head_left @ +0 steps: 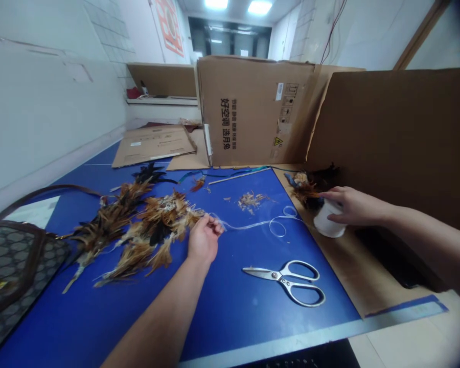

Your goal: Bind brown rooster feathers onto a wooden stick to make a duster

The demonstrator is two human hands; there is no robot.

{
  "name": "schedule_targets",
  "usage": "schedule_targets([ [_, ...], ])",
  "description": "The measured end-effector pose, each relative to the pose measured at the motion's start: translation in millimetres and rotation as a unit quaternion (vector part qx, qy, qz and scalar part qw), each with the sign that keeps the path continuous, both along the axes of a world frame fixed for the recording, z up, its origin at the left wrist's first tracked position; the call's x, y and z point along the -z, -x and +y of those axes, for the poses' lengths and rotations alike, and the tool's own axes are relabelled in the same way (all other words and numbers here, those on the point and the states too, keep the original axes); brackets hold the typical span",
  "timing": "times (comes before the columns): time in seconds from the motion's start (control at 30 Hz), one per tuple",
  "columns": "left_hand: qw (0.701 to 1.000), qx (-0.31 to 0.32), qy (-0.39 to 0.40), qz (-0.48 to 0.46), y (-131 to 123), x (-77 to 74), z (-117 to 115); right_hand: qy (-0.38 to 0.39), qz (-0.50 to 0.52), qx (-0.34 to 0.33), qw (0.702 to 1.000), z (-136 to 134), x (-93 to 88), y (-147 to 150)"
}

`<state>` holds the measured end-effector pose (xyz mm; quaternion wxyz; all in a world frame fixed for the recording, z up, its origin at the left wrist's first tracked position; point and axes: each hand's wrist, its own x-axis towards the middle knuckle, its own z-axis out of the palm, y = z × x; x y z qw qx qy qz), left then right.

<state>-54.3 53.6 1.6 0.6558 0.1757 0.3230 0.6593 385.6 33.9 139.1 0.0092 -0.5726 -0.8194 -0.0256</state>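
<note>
Nearest: left forearm (159, 312), slanting over the blue counter (230, 319) from the bottom edge. Printed cardboard box (253, 112) upright at the far side. Patterned handbag (21, 286) at left, cut by the frame. Then feathers, brown and black: an outer strand (111, 220) toward the bag, an inner bundle (161, 217) just beside the left hand (206, 236). Scissors (281, 280) lie free, blades together, between the arms. White spool (328, 221) at right, under the right hand (343, 203). Smallest: feather scraps (251, 201) in a loose heap, mid-counter.

Progress, judged from the layout: partway. Feathers look already gathered into strands; white string (249, 226) is drawn out in loose loops. Left undone, it seems: any cut, since the run shows no break. Whether string is fixed to the inner bundle, cannot tell.

Left fingers curled, pinching the string close to the bundle's near tips. Right fingers closed round the spool, thumb low, others over the top; more dark feathers (310, 191) just behind.
</note>
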Motion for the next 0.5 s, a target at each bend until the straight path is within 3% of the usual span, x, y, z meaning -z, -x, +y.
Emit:
schedule_targets([
  [0.1,0.998,-0.024,-0.041,0.040,-4,-2.3,-2,0.006,-0.046,0.055,0.997,0,-2.7,-28],
  [0.2,0.988,-0.004,-0.126,0.090,-12,-12.8,-13,-0.115,-0.040,0.011,0.993,-9,-3.8,-11],
  [0.23,0.982,0.018,-0.155,0.105,-16,-16.9,-19,-0.149,0.012,-0.033,0.988,-14,-4.1,6],
  [0.3,0.969,0.091,-0.192,0.122,-23,-24.3,-32,-0.147,0.141,-0.105,0.974,-29,-3.8,53],
  [0.43,0.927,0.294,-0.181,0.150,-35,-31.0,-57,-0.058,0.292,-0.201,0.933,-60,9.4,153],
  [0.5,0.911,0.334,-0.156,0.184,-36,-31.3,-63,-0.006,0.307,-0.238,0.922,-65,24.4,189],
])
